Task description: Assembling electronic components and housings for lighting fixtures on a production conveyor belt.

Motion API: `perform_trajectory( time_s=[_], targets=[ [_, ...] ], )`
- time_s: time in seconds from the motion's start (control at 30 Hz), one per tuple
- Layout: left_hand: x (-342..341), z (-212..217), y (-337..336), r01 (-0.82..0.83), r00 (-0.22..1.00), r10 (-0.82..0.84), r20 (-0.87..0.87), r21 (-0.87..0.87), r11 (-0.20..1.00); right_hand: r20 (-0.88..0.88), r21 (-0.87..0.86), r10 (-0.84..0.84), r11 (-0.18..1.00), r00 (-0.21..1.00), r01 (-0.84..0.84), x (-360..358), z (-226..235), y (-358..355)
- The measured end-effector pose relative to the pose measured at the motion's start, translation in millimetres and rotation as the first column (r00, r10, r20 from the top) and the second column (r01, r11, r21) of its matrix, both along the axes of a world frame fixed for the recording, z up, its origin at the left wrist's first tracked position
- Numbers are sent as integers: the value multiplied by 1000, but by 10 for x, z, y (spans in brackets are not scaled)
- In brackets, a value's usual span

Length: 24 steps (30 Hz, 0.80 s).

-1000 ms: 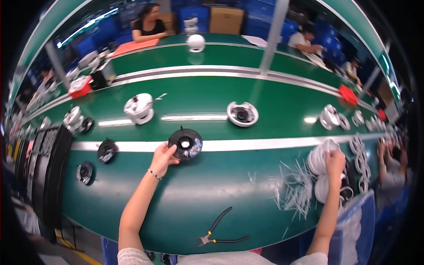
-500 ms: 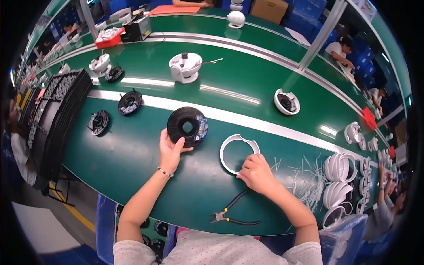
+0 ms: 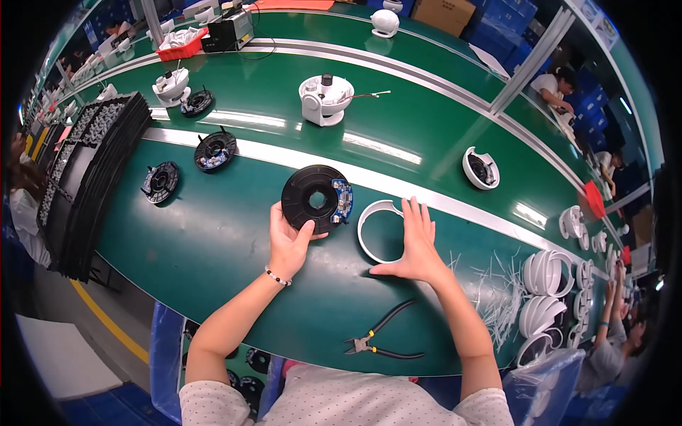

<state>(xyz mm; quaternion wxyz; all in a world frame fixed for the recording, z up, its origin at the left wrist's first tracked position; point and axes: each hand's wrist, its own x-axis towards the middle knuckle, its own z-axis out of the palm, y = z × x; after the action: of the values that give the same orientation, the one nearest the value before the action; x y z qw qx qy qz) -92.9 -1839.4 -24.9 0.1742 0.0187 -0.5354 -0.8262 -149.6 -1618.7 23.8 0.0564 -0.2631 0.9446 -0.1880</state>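
My left hand [image 3: 290, 245] grips a round black plastic disc [image 3: 300, 201] by its lower edge, thumb on its face. The disc has a hole in the centre and a blue circuit board [image 3: 342, 201] along its right side. To its right, a white plastic ring [image 3: 364, 245] with a notched top lies on the table. Over the ring's right side, my right hand [image 3: 414, 245] is spread with thumb and fingers apart; the palm hides that part of the ring, and whether they touch I cannot tell. Below it lie side cutters [image 3: 369, 342] with black and yellow handles, jaws apart.
Stacked white rings [image 3: 543, 273] and scattered clear strips [image 3: 497, 298] are at the right. Black trays [image 3: 99, 192] stand at the left, beside two black discs [image 3: 214, 150]. A white housing [image 3: 327, 103] and a white bowl-shaped shell [image 3: 482, 170] sit on the green line beyond.
My right hand has opened from a pinch on the ring's lower right edge and spread upward over its right side. The left hand still holds the disc.
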Motion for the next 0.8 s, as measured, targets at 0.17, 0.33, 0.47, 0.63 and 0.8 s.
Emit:
perform_trajectory(
  time_s=[0.17,0.33,0.47,0.63,0.8],
  targets=[
    [-5,-5,14,16,1000,-16,10,4,1000,71,68,-7,998,997,2,-71,-25,-203],
    [0,-43,-19,15,1000,-15,7,-17,1000,202,194,392,882,897,-429,-216,160,-109],
    [7,-62,2,-17,1000,17,0,-18,1000,134,221,193,950,972,-219,-129,190,-111],
    [30,-8,21,-36,999,36,-6,5,999,117,164,76,982,990,-95,-59,44,-59],
    [23,-83,1,-78,996,78,-33,-6,997,89,-445,-26,893,996,63,-46,139,-221]
  ],
)
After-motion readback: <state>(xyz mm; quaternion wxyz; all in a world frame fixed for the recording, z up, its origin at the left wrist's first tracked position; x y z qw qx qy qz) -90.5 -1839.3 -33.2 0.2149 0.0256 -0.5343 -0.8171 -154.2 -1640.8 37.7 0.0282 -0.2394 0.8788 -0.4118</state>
